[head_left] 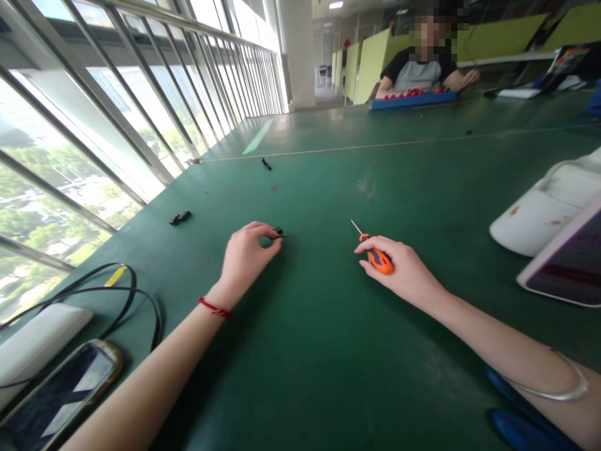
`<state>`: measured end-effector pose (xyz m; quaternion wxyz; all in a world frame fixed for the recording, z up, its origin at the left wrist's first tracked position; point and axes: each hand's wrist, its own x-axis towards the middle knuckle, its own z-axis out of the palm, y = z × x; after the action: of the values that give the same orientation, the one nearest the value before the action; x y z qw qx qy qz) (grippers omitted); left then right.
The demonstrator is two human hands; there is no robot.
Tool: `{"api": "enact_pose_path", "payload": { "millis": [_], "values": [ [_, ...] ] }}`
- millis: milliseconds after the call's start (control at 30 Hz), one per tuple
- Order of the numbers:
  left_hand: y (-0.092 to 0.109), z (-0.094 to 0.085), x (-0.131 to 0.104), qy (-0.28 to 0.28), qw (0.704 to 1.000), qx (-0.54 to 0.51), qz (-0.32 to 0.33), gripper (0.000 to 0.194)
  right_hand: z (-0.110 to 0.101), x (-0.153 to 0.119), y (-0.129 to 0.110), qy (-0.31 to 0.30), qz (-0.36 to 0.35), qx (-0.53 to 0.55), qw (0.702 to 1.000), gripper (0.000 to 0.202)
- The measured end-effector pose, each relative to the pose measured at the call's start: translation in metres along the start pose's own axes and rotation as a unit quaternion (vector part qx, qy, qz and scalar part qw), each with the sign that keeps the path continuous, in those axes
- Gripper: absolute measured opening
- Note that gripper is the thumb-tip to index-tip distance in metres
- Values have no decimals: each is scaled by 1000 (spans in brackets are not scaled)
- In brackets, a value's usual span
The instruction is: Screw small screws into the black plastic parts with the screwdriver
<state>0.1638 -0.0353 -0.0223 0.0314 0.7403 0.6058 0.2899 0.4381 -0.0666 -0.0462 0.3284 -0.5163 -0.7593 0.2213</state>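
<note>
Between the thumb and fingertips of my left hand point(248, 252) is a small dark part point(278, 233), too small to make out in detail. My right hand point(399, 266) lies around an orange and black screwdriver point(381, 262), its thin shaft pointing up and to the left, away from me. A gap of bare green table point(319, 300) separates the two hands. Farther left on the table sits a small black piece point(181, 218), and another black piece point(267, 164) lies beyond my left hand.
At the lower left are a phone point(61, 394), a white power bank point(47, 332) and a looped black cable point(134, 291). A white object point(539, 213) and a tablet point(568, 263) stand at the right. Across the table, a person sits behind a blue tray point(413, 100). A railing borders the left.
</note>
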Motion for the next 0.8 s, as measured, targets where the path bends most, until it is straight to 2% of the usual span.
{"api": "enact_pose_path", "payload": {
  "millis": [67, 133, 167, 233, 300, 433, 500, 700, 800],
  "values": [
    [-34, -22, 0, 32, 993, 39, -109, 24, 1, 0, 0, -3, 1, -5, 1000, 14],
    [-64, -43, 1, 55, 971, 92, -215, 31, 1, 0, 0, -5, 3, -8, 1000, 13],
    [-76, -52, 1, 70, 958, 111, -256, 34, 1, 1, 0, -6, 3, -7, 1000, 13],
    [-91, -65, 0, 103, 943, 127, -290, 38, 1, 1, 0, -5, 4, -7, 1000, 13],
    [-100, -72, 0, 100, 938, 130, -306, 40, 1, 0, 0, -6, 3, -7, 1000, 13],
    [-110, -76, -1, 33, 930, 146, -335, 42, 0, 0, 0, -11, 3, -6, 1000, 13],
    [-117, -80, -1, 19, 930, 145, -337, 43, 0, 0, 0, -13, 2, -5, 1000, 14],
    [-135, -97, -2, 96, 939, 100, -315, 48, -1, 0, -1, -16, 2, -7, 1000, 13],
    [-139, -95, -4, 75, 941, 93, -318, 48, -2, 0, -1, -20, 7, -10, 1000, 13]
  ]
}}
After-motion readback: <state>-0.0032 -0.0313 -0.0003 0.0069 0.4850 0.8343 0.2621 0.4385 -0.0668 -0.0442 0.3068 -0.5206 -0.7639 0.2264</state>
